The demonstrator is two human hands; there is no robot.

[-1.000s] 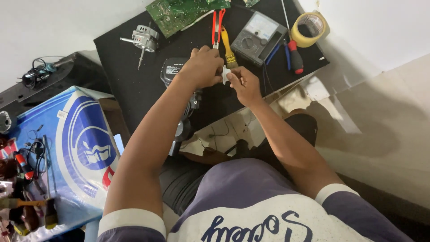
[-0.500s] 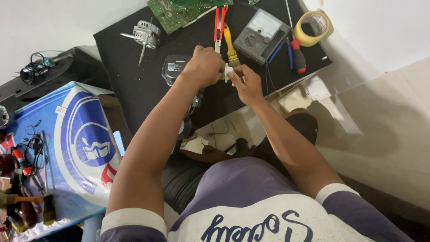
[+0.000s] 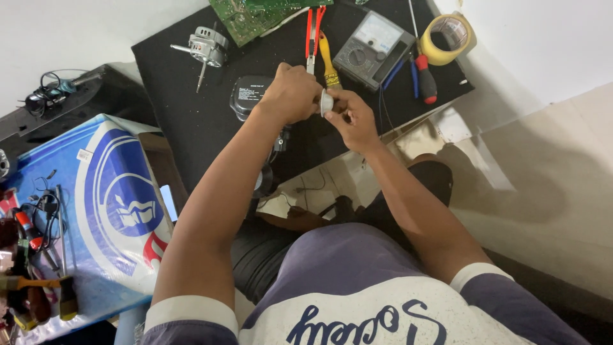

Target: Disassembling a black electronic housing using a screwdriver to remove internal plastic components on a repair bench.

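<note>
White and small, the part [image 3: 325,102] sits pinched between both hands above the black table [image 3: 191,121], near its front edge. It shows as a thin upright sliver, its long axis running roughly up and down in the view; most of it is covered by fingers, so its full shape cannot be made out. The left hand [image 3: 292,94] has a closed grip on its left side, the right hand [image 3: 350,118] a closed grip from the right, fingertips meeting around it.

Just behind the hands lie red-handled pliers [image 3: 313,29] and a yellow-handled tool [image 3: 328,64], both pointing toward the person. A grey meter [image 3: 373,50] sits to the right, then a red screwdriver [image 3: 426,80] and a roll of yellow tape [image 3: 449,37]. A dark block [image 3: 246,96] lies partly under the left wrist. A small motor [image 3: 205,48] stands off left with bare table around it. The green circuit board [image 3: 255,16] is cut off by the top edge.
</note>
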